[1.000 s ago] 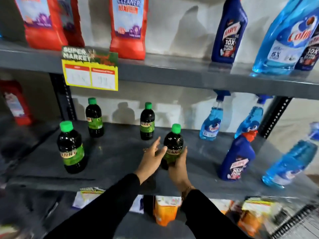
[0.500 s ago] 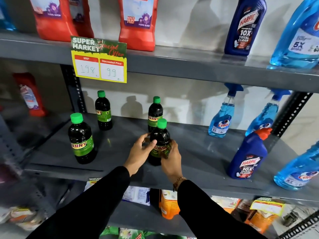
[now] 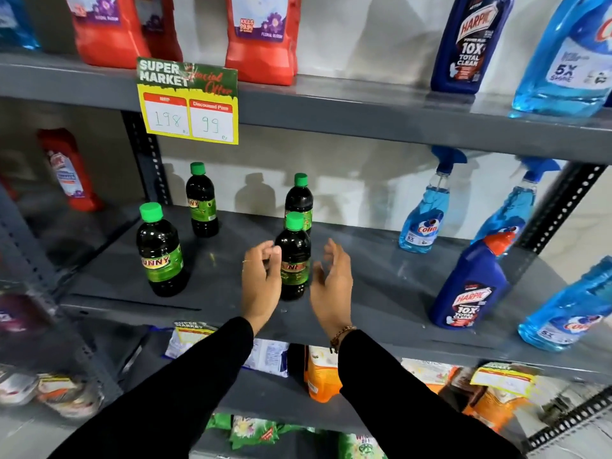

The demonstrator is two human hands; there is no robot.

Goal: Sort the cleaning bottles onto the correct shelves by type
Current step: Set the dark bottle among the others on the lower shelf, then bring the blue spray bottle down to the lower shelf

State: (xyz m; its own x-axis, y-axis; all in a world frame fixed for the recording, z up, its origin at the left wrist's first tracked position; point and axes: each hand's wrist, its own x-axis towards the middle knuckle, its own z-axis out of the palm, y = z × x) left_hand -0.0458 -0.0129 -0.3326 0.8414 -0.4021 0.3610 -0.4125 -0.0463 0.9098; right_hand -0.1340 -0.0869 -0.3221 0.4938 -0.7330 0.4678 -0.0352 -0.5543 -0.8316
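Observation:
A dark bottle with a green cap (image 3: pixel 294 260) stands upright on the grey middle shelf (image 3: pixel 381 293), directly in front of a second one (image 3: pixel 299 198). My left hand (image 3: pixel 260 283) is just left of it with fingers curled, apart from the bottle. My right hand (image 3: pixel 332 279) is just right of it, fingers spread, not touching. Two more green-cap bottles stand to the left, one near the front (image 3: pixel 159 251) and one at the back (image 3: pixel 201 202). A dark blue Harpic bottle (image 3: pixel 470 286) and light blue Colin spray bottles (image 3: pixel 424 220) stand at the right of the same shelf.
The upper shelf (image 3: pixel 364 107) holds red floor-cleaner bottles (image 3: pixel 261 38), a blue Harpic bottle (image 3: pixel 470 44) and a large Colin bottle (image 3: pixel 569 58). A yellow price sign (image 3: pixel 188 101) hangs from its edge. A red bottle (image 3: pixel 68 170) stands in the left bay. Packets fill the shelf below (image 3: pixel 321 372).
Both hands held the green-cap bottle half a second ago; they have let go and drawn apart, leaving it standing in front of the rear bottle.

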